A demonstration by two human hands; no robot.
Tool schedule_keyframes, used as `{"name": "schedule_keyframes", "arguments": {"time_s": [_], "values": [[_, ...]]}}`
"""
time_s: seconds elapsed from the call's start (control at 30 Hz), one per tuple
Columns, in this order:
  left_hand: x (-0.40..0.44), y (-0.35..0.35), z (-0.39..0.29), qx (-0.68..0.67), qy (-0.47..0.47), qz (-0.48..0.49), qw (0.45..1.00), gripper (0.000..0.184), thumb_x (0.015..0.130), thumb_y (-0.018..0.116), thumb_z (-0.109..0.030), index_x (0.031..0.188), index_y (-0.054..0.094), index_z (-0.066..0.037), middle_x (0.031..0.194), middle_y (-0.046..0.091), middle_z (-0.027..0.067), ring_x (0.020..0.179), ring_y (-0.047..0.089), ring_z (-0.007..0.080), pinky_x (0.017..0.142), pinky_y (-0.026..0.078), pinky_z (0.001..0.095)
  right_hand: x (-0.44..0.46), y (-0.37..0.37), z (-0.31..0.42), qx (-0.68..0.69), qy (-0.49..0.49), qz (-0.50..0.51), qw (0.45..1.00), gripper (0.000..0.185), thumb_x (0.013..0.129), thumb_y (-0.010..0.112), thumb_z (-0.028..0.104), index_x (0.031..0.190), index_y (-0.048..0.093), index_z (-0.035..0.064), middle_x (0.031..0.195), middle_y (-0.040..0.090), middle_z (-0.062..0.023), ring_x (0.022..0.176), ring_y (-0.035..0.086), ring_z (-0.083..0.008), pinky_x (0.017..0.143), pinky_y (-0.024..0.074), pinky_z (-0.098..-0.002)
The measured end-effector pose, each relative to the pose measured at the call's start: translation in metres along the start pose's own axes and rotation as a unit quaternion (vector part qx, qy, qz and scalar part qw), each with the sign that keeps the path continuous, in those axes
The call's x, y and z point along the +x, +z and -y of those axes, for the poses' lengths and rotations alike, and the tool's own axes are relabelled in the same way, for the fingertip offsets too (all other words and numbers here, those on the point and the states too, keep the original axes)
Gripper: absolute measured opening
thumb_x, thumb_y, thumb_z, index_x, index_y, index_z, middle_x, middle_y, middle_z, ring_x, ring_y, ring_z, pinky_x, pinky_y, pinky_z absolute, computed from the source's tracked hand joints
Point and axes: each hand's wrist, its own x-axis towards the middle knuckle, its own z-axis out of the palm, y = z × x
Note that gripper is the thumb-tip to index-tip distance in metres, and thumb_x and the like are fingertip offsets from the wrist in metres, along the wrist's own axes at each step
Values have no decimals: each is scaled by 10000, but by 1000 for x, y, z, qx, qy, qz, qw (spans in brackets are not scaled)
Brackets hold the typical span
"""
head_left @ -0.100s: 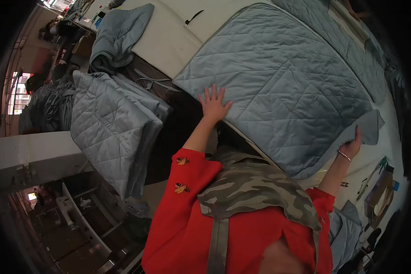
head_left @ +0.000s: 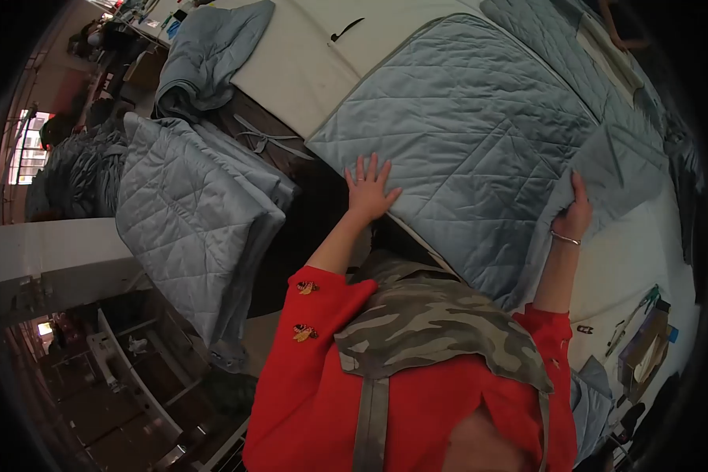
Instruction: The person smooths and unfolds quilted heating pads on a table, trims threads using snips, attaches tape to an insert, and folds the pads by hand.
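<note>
Cream tabletop (head_left: 291, 86) runs from twelve o'clock round to four, with a blue-grey quilt (head_left: 448, 118) spread on it between one and two o'clock. The left hand (head_left: 370, 195) lies flat on the quilt's near edge, fingers spread apart. At three o'clock, the right hand (head_left: 574, 216) is clamped on the quilt's turned-up side, thumb on top. Folded quilts (head_left: 189, 204) sit at nine o'clock, a small box (head_left: 641, 350) at four.
</note>
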Motion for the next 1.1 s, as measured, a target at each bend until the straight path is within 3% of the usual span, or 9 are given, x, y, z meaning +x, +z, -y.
{"name": "schedule_keyframes", "arguments": {"time_s": [0.2,0.3,0.37,0.63,0.7,0.87,0.93,1.03,1.1], "values": [[41,3,82,-52,4,-145,988,589,831,424,-532,1293,405,-168,1351,349,114,1249,303,307,1003,230,483,-36,190,-146,-330,52,236,912,347,799,633,202,1009,561,-65,893,623,-81,776,574,-121,675,447,-240],[76,-35,122,-499,-233,-42,834,492,855,439,-470,1176,526,-108,1196,512,102,1060,496,274,868,395,388,-41,214,-229,-546,34,383,745,390,836,587,251,1106,539,-26,903,622,-69,791,560,-116,708,442,-250],[93,-57,136,-699,-328,-21,635,475,843,477,-462,1061,587,-54,979,600,69,821,558,214,701,442,346,-51,209,-267,-466,124,426,765,402,839,584,253,1141,528,-7,912,619,-61,797,555,-113,718,441,-249],[159,-49,143,-473,-149,169,852,327,782,624,-339,857,617,-20,784,606,30,696,527,148,634,407,281,-45,157,-247,-408,184,411,794,421,849,581,228,1202,495,17,988,592,-27,865,527,-82,774,424,-212],[158,-66,137,-341,-54,45,937,304,768,641,-283,789,598,18,696,592,37,634,506,126,596,404,279,-45,138,-230,-384,238,366,814,391,847,583,220,1177,515,21,1003,597,-32,871,533,-85,770,426,-220],[140,-30,197,-369,-184,14,911,433,727,625,-369,863,593,42,901,603,225,873,582,345,741,434,398,-49,42,-185,-425,23,74,902,370,810,615,188,1140,540,39,1038,596,-66,922,538,-126,787,424,-249],[132,-58,182,-283,-187,141,930,509,728,619,-386,997,578,44,996,591,227,975,559,334,813,426,373,-71,2,-163,-633,-160,-93,752,430,783,642,210,1147,524,15,1109,560,-92,1023,501,-175,859,398,-292],[129,-60,169,-232,-155,104,955,620,730,614,-407,1115,514,69,1067,571,232,1018,547,318,855,414,358,-103,-55,-151,-610,-188,-180,749,521,738,684,241,1150,504,-21,1168,517,-133,1095,458,-220,924,356,-334],[136,-13,207,-305,-168,117,930,622,728,625,-390,1128,506,72,1073,575,219,999,555,306,850,417,356,-119,-86,-170,-417,39,-267,868,577,699,712,255,1140,495,-47,1170,503,-165,1097,458,-234,940,346,-339]]}}
